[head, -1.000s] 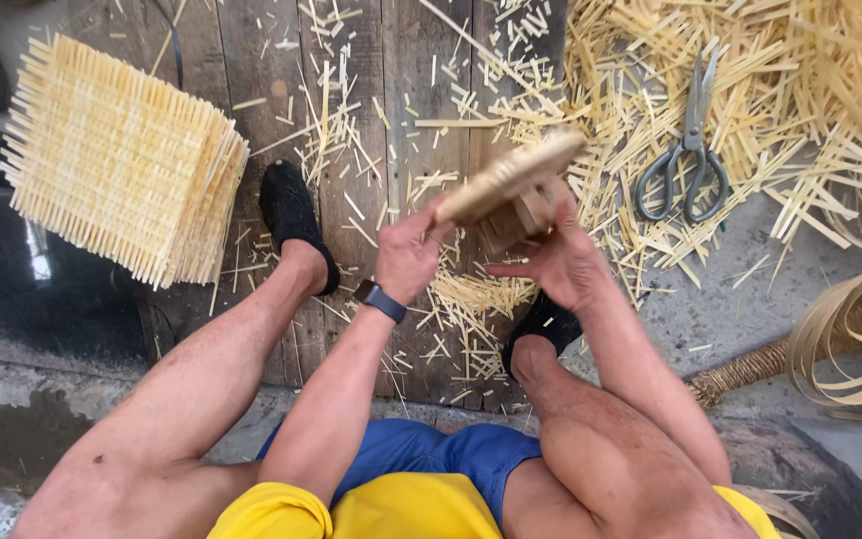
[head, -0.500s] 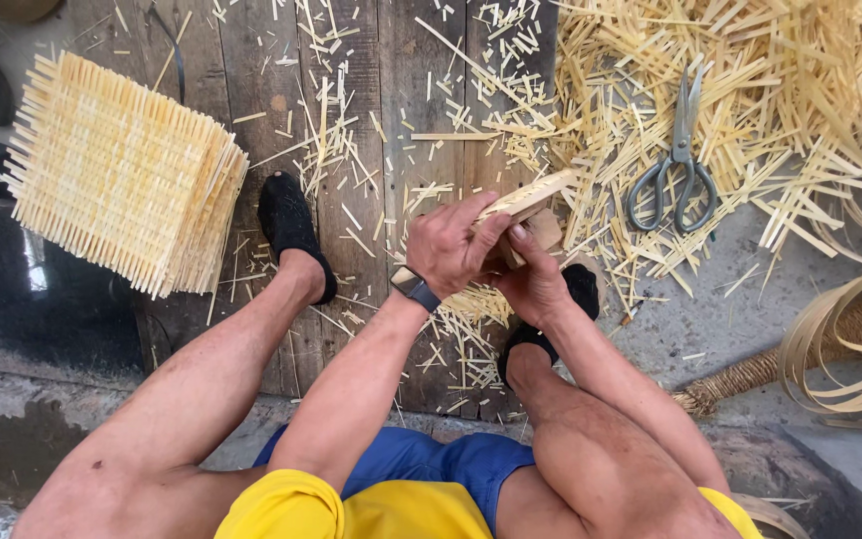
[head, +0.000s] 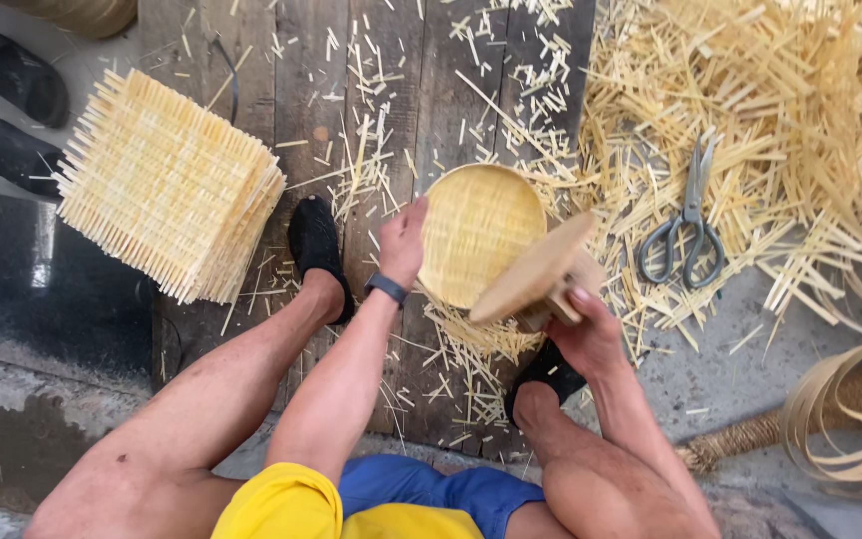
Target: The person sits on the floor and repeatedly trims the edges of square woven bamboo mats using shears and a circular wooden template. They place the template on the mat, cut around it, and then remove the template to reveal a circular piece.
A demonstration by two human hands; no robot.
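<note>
- One round woven bamboo dish (head: pixel 479 235) is standing on edge on the plank floor (head: pixel 421 90), between both hands.
- The left hand (head: pixel 403 243) is gripping its left rim, fingers closed.
- The right hand (head: pixel 583 334) is clutching one flat wooden mold (head: pixel 541 274), leaning against the dish.
- One pair of metal scissors (head: pixel 685 225) is lying among loose splints.
- One stack of square woven mats (head: pixel 167 185) is sitting at left.

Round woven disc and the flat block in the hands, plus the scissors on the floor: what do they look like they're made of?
Round pale woven disc: apparently thin bamboo or cane strips, matte, with a visible weave. Flat tan block: probably bare wood, smooth and unpainted. Grey scissors: metal, dull sheen.
</note>
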